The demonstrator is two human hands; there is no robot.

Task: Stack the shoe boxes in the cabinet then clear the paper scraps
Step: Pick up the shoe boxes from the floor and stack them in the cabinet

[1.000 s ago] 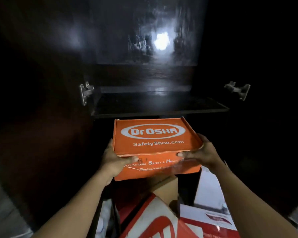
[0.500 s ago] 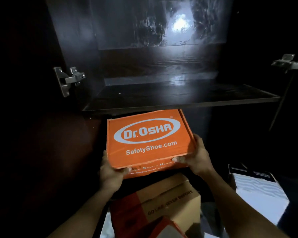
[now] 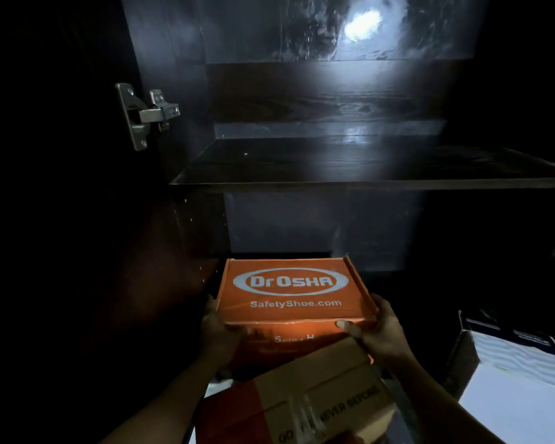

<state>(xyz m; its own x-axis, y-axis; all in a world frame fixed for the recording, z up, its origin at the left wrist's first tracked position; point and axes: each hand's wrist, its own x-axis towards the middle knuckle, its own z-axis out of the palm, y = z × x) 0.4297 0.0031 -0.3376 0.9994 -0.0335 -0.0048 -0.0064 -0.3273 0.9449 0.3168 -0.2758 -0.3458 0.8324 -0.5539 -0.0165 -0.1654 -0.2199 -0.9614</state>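
Both hands clamp the orange shoe box (image 3: 293, 291) at its near corners — left hand (image 3: 220, 331), right hand (image 3: 377, 333), thumbs on the lid. The cardboard looks stiff and light, best held by its side walls. It is now lower than a second ago — under the shelf (image 3: 366, 181), entering the cabinet's bottom compartment.

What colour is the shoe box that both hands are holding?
Orange, with white lettering on the lid of the shoe box; the head view shows it.
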